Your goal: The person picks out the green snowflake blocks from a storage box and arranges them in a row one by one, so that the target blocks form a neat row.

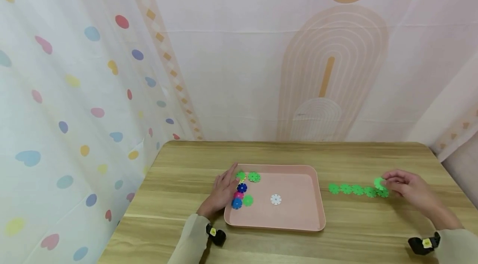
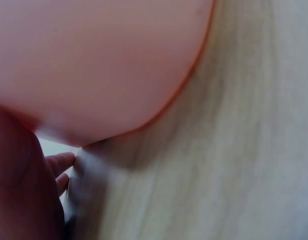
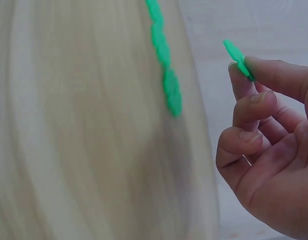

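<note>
My right hand [image 1: 405,185] pinches a green interlocking plastic disc [image 3: 236,55] between thumb and forefinger, its other fingers curled loosely. In the head view that disc overlaps the right end of a row of green discs [image 1: 357,189] on the table. The left hand [image 1: 223,191] holds the left rim of a pink tray [image 1: 274,224], thumb on the inner side and fingers outside. Close by its thumb, inside the tray, lie a dark blue disc [image 1: 242,188], a pink disc [image 1: 238,195], a blue disc [image 1: 237,203] and several green discs [image 1: 248,200].
A white disc [image 1: 276,199] lies near the tray's middle. The wooden table [image 1: 358,231] runs back to a patterned curtain [image 1: 239,69], with a dotted curtain [image 1: 74,102] on the left.
</note>
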The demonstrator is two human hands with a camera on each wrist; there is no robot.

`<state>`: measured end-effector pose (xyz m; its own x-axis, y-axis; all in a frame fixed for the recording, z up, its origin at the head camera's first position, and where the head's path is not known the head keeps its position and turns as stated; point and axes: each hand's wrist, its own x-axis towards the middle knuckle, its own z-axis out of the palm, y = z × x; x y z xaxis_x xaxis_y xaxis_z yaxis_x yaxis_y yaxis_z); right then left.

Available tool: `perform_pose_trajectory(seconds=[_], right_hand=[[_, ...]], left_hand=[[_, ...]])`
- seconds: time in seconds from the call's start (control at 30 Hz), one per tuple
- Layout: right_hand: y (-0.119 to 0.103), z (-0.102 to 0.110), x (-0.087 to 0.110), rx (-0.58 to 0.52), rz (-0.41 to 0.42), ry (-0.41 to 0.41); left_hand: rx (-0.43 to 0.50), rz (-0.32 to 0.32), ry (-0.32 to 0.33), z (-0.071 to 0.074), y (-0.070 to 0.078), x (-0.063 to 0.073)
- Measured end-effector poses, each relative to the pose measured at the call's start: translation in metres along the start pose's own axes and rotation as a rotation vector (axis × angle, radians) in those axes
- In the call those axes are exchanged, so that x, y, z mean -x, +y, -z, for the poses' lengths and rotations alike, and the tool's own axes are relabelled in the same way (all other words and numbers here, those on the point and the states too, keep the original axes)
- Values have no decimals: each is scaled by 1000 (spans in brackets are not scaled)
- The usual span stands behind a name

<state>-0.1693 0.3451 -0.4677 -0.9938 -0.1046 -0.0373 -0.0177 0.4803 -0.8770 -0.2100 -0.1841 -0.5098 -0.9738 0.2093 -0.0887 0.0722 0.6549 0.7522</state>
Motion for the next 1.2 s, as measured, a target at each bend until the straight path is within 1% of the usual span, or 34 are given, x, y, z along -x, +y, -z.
perform_pose_trajectory(seconds=[0.13,0.23,0.37,0.57,0.63,0.87,1.0,1.2], right_hand=[[15,8,4,-12,-43,39],[21,12,5,40,-81,54],[26,15,6,114,-140,42],[34,19,6,163,-216,32],[36,20,5,179,-228,29],[38,22,2,173,-249,0],[37,22,2,173,-243,4],[37,20,0,168,-271,11]], left_hand=[[-4,-2,0,0,-1,-1],[-8,-8,1,0,-1,-1],[-7,-7,-1,0,-2,-1],[-2,-24,-2,-1,0,0],[-7,-29,2,-1,0,0],[-10,-37,7,-1,0,1],[-3,-38,7,-1,0,1],[17,-31,11,-1,0,1]])
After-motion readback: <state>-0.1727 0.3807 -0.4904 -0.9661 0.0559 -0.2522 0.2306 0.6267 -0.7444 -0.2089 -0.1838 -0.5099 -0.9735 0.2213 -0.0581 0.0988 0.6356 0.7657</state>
